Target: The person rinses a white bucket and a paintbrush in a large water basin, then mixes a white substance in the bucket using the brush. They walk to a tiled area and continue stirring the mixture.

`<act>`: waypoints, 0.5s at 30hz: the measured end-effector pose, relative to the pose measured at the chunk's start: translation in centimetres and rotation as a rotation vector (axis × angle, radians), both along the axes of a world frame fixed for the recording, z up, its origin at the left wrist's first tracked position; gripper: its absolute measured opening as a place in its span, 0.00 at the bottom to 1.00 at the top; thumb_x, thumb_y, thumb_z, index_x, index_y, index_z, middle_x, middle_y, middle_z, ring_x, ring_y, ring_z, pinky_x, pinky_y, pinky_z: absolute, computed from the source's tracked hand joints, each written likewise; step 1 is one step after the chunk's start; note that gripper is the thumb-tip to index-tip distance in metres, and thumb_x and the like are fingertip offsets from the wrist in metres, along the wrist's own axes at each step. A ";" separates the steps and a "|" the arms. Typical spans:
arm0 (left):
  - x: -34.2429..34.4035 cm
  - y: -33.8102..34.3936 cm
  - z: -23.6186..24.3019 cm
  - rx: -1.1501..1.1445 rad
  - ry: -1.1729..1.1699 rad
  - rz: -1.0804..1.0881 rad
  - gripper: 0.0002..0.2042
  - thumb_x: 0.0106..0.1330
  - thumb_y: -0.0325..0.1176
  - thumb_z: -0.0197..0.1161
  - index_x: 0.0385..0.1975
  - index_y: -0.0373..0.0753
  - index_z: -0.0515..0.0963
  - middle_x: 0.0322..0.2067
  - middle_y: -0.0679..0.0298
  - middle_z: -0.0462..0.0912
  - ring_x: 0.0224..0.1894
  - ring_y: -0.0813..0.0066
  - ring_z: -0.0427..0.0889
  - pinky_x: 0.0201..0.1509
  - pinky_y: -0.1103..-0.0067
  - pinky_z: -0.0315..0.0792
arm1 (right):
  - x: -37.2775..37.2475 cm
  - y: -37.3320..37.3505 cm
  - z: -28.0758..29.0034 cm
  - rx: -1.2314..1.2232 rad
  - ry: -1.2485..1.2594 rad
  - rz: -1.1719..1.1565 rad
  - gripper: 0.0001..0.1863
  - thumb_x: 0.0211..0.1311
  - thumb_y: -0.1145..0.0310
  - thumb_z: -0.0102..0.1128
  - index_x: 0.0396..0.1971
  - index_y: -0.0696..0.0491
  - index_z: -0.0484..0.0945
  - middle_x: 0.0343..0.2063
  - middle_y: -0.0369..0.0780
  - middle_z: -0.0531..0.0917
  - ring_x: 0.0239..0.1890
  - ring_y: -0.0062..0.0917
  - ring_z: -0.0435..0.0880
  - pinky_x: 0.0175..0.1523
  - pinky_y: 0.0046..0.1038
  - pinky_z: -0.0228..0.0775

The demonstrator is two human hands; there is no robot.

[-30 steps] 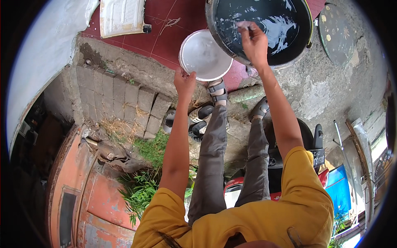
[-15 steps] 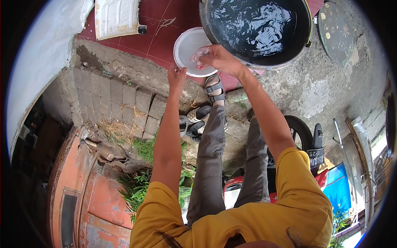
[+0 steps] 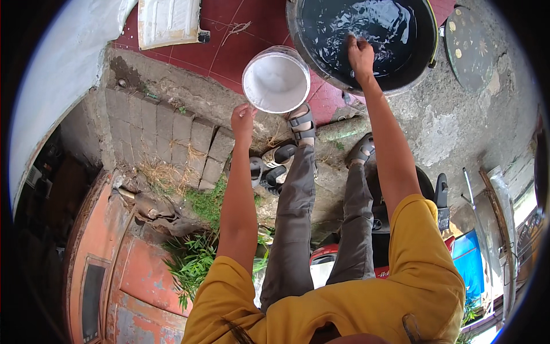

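Left of the sandalled feet (image 3: 301,124), the left hand (image 3: 243,119) curls its fingers at the near rim of a white tub (image 3: 276,83); whether they grip it, I cannot tell. Beyond, the right hand (image 3: 361,58) points bunched fingers down at water (image 3: 387,28) in a black bucket (image 3: 313,67), any hold unclear. Farther, a white panel (image 3: 169,23) lies on red tiles (image 3: 246,50).

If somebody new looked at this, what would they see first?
Probably the big dark tub of shiny water at the top, right of centre, with the person's right hand over it. Next might be the white bucket just left of it, the left hand by its lower-left rim. The bright yellow shirt along the bottom stands out too.
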State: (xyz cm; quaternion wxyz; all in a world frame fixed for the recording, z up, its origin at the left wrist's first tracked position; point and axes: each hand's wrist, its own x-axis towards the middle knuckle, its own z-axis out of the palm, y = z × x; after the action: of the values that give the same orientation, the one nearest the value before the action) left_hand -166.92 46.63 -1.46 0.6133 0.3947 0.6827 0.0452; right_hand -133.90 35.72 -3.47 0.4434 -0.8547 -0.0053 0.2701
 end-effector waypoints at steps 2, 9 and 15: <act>1.0 0.3 2.1 -0.075 -0.105 0.199 0.18 0.66 0.34 0.45 0.49 0.27 0.66 0.46 0.47 0.72 0.49 0.59 0.74 0.57 0.71 0.68 | 0.4 0.6 1.7 0.483 0.776 -0.199 0.17 0.66 0.60 0.46 0.32 0.59 0.77 0.22 0.38 0.79 0.25 0.23 0.77 0.30 0.22 0.69; 5.4 -0.2 3.1 -0.366 -0.571 0.464 0.22 0.69 0.37 0.32 0.52 0.25 0.65 0.51 0.46 0.70 0.56 0.56 0.68 0.61 0.66 0.63 | -8.3 3.3 7.8 0.623 0.973 0.496 0.12 0.63 0.65 0.52 0.40 0.57 0.75 0.27 0.35 0.79 0.26 0.19 0.75 0.34 0.20 0.69; 7.6 0.8 0.8 -0.465 -0.530 0.464 0.18 0.70 0.39 0.34 0.54 0.37 0.62 0.53 0.59 0.68 0.49 0.61 0.70 0.51 0.71 0.67 | -20.3 5.2 5.0 0.254 0.327 0.669 0.31 0.65 0.52 0.32 0.54 0.65 0.63 0.58 0.55 0.61 0.64 0.43 0.53 0.67 0.35 0.39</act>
State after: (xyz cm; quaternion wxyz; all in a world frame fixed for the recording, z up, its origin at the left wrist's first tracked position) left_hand -159.35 47.44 -0.67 0.8139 0.0562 0.5642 0.1269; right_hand -154.18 40.93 1.57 0.4281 -0.6898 -0.2462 0.5294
